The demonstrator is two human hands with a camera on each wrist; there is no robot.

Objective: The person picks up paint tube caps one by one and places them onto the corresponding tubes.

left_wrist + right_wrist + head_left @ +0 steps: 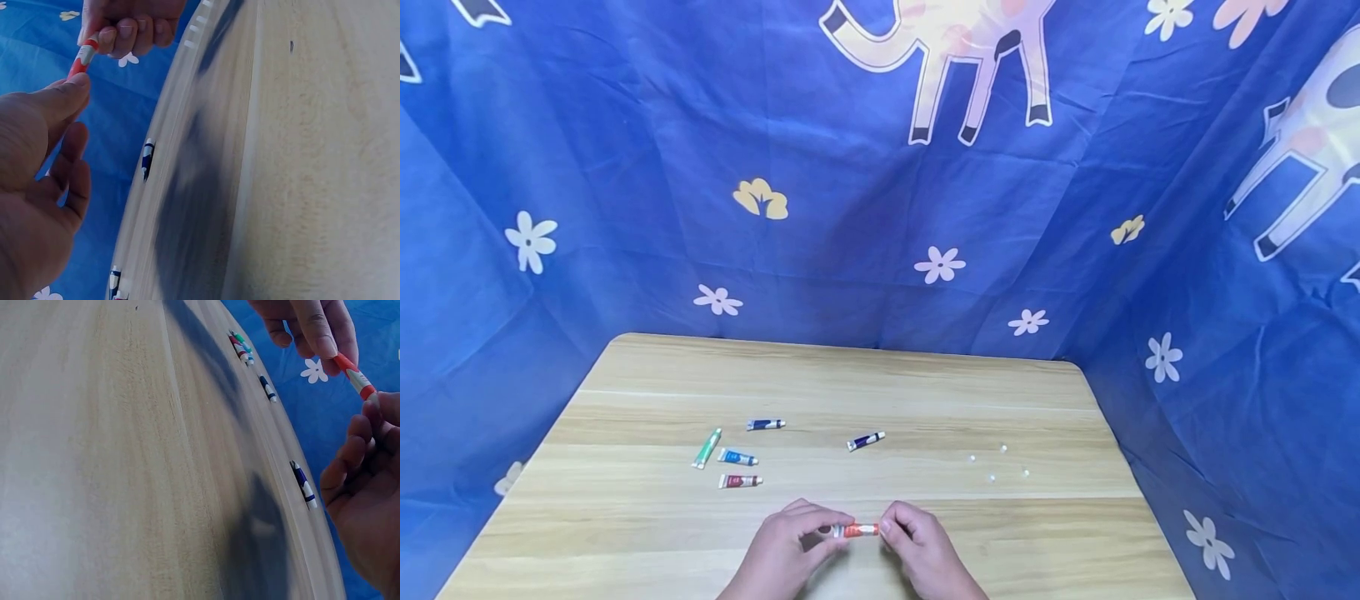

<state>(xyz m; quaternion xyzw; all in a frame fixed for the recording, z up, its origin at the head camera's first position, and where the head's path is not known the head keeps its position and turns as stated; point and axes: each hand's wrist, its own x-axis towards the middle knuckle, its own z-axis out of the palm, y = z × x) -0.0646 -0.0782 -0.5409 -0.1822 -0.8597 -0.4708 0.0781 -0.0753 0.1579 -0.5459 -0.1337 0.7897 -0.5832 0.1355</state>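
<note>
My left hand (786, 542) pinches a small orange-red paint tube (861, 530) by its flat end, between thumb and fingers. At the opposite end, my right hand (921, 546) pinches the tube's tip with thumb and forefinger. The right wrist view shows a bit of a whitish cap (373, 398) there, mostly covered by the fingers. Both hands hold the tube (83, 57) above the near part of the table, lying roughly level between them. In the right wrist view, the other fingers of the right hand (369, 481) are curled towards the palm.
On the wooden table (647, 542), a green tube (707, 449), dark blue tube (766, 425), light blue tube (738, 457) and dark red tube (740, 481) lie left. A purple-blue tube (867, 441) lies mid-table. Several small white caps (992, 478) lie right. Blue patterned cloth (820, 275) hangs behind.
</note>
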